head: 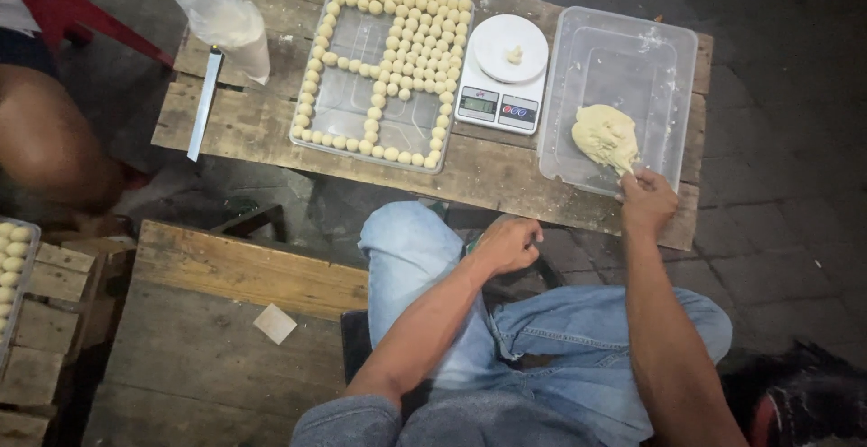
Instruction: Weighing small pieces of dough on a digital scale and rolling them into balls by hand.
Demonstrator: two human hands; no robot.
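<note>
My left hand rests curled shut, holding nothing visible. My right hand pinches the one dough lump inside one clear tub on the worktop, beside one scale.

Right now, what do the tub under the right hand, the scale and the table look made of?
Tub: clear plastic, see-through walls, smeared with flour; the right hand pinches the pale dough lump in it. Scale: white plastic body, probably, with a smooth round platter. Table: rough unfinished wooden planks, visible grain and gaps.
</note>
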